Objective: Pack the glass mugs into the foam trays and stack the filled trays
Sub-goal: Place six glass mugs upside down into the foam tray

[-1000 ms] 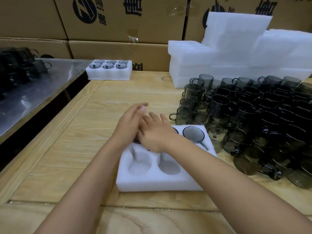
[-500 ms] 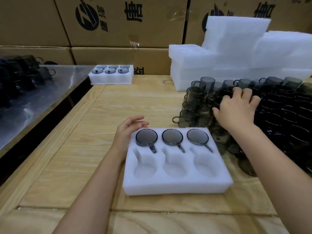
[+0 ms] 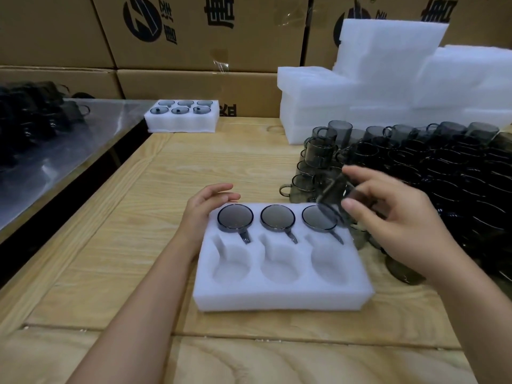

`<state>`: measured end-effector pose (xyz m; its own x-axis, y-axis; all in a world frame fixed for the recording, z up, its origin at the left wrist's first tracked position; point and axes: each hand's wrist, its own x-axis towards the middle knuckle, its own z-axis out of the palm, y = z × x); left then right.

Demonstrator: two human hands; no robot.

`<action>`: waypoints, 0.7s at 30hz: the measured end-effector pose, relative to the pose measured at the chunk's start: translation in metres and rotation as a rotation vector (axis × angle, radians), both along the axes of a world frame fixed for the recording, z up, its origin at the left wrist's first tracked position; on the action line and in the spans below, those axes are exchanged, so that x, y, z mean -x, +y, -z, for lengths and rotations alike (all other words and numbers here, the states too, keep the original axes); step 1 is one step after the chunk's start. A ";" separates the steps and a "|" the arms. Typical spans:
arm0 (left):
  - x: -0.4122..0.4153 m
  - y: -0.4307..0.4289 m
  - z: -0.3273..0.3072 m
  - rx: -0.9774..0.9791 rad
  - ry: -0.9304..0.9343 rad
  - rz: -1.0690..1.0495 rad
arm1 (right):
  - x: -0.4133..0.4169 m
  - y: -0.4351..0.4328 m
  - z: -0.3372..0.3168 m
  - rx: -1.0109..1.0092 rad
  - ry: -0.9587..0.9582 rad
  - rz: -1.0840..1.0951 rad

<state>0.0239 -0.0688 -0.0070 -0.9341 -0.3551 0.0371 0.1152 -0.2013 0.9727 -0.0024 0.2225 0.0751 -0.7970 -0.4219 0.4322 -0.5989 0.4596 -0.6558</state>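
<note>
A white foam tray (image 3: pixel 279 296) lies in front of me on the wooden table. Its far row holds three smoky glass mugs (image 3: pixel 278 218), bottoms up; the three near pockets are hollow. My left hand (image 3: pixel 206 210) rests against the tray's far left corner with fingers relaxed. My right hand (image 3: pixel 393 217) pinches a tilted, blurred glass mug (image 3: pixel 333 199) above the tray's far right corner. A large heap of dark glass mugs (image 3: pixel 432 173) covers the table to the right.
A filled foam tray (image 3: pixel 181 124) sits at the table's far left corner. Stacks of white foam trays (image 3: pixel 388 87) stand behind the mugs. Cardboard boxes (image 3: pixel 199 31) line the back. A steel table (image 3: pixel 55 151) with more dark mugs is at the left.
My right hand has left the heap with one mug and carried it left to the tray's far right corner. My left hand has stayed at the tray's left corner.
</note>
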 end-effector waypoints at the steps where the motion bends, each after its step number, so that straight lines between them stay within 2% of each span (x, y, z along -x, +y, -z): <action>1: 0.000 0.000 0.000 0.000 -0.003 -0.003 | -0.010 0.005 0.001 0.009 -0.058 -0.043; 3: 0.000 0.001 0.000 0.007 -0.003 -0.005 | -0.027 0.013 0.004 -0.003 -0.124 -0.107; 6: -0.001 0.000 -0.001 0.032 0.010 0.006 | -0.040 0.019 0.008 -0.131 -0.080 -0.143; 11: -0.005 0.000 -0.003 0.182 0.041 0.029 | -0.044 0.011 0.008 -0.336 0.020 -0.113; 17: -0.006 0.000 -0.004 0.199 0.035 0.037 | -0.051 -0.006 0.018 -0.543 0.132 -0.026; 21: -0.006 0.000 -0.006 0.207 0.023 0.035 | -0.053 -0.009 0.018 -0.629 0.132 0.003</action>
<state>0.0301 -0.0685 -0.0014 -0.9436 -0.3054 0.1277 0.1345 -0.0013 0.9909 0.0508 0.2134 0.0568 -0.7557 -0.6245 0.1974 -0.6542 0.7343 -0.1812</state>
